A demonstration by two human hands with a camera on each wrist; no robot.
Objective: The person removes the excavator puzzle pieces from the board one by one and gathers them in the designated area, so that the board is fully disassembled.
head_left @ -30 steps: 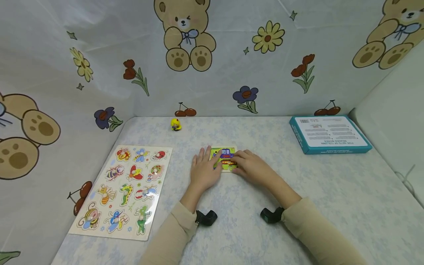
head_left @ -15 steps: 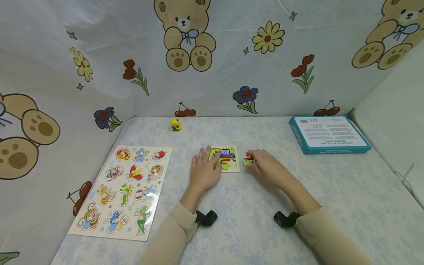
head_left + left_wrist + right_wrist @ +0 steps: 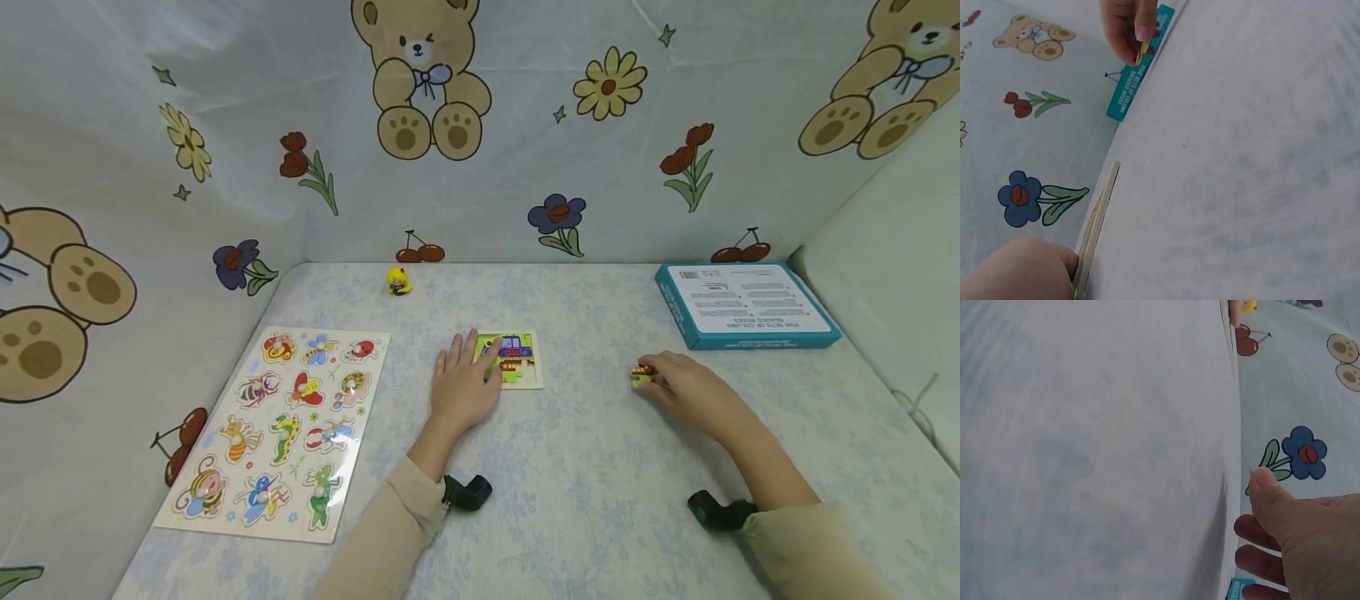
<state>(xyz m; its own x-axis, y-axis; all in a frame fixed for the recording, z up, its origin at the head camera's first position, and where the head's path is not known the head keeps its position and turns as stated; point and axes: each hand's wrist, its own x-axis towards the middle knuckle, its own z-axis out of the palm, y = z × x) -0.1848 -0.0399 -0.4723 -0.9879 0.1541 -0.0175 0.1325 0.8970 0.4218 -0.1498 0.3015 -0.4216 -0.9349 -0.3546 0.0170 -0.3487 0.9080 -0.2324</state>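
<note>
A small jigsaw puzzle [image 3: 517, 352] with a purple vehicle on a green ground lies flat in its pale wooden frame, gaps showing at its lower right. My left hand [image 3: 465, 393] rests on the puzzle's left side with straight fingers and hides that part. Well to the right, my right hand [image 3: 697, 400] pinches a green, yellow and red jigsaw piece [image 3: 642, 375] between thumb and fingers. In the left wrist view the piece [image 3: 1142, 51] is seen edge-on, held above the table.
To the left lies a large insect peg puzzle board [image 3: 292, 433]. A yellow toy figure [image 3: 398, 282] stands at the back. At the back right is a teal box [image 3: 750, 304]. Printed bear cloth [image 3: 495, 200] hangs behind the table.
My right hand has drawn a jigsaw piece off the puzzle and carried it to the right. The left hand has stayed in place on the puzzle.
</note>
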